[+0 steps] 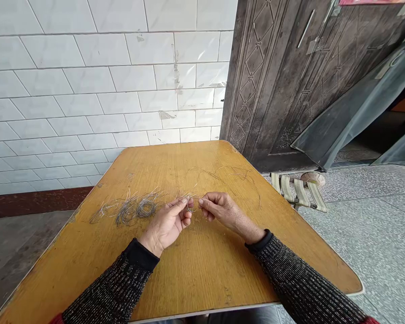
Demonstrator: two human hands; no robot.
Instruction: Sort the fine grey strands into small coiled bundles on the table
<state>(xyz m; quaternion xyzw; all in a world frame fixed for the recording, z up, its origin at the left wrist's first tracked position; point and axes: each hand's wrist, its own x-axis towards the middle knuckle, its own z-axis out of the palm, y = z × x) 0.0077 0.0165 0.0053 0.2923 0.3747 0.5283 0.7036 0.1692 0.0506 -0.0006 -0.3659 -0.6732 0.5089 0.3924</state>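
Observation:
Both hands meet above the middle of a wooden table (202,261). My left hand (170,220) pinches a small loop of thin wire (190,208) between thumb and fingers. Just to its right, my right hand (221,210) is closed in a pinch on the same fine wire, close to the loop. Several coils of grey wire (146,206) lie on the table to the left of my left hand, their loose ends sticking up. Beyond my right hand, thin loose strands (236,173) curve across the tabletop. The exact grip points are too fine to make out.
A white tiled wall (121,90) stands behind the table's far edge. To the right are a dark patterned door (266,81) and a grey-green hanging curtain (354,108). A low stool with striped straps (300,191) stands on the floor beside the table's right edge.

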